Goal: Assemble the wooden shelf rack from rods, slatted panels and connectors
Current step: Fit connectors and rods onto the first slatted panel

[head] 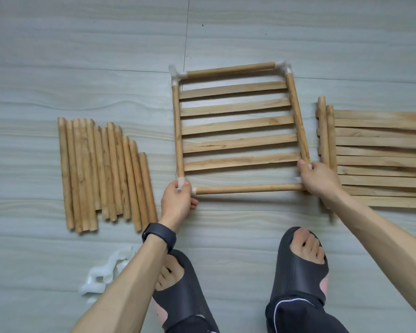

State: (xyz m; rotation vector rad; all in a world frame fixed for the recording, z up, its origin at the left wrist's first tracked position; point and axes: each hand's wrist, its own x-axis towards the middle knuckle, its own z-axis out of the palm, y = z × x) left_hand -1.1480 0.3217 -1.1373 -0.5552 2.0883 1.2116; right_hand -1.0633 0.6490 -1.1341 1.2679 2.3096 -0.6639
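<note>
A square shelf frame (238,126) lies on the floor in the middle: a slatted panel with a rod along its far edge and one along its near edge (247,189), joined by white plastic corner connectors (177,74). My left hand (178,199) grips the near left corner connector. My right hand (318,179) grips the near right corner, hiding the connector there. A row of loose rods (101,171) lies to the left. A stack of slatted panels (380,157) lies to the right.
A heap of white connectors (103,272) sits on the floor at the lower left, partly behind my left forearm. My two feet in dark slippers (300,265) stand just below the frame. The floor is grey wood-look planks (82,56).
</note>
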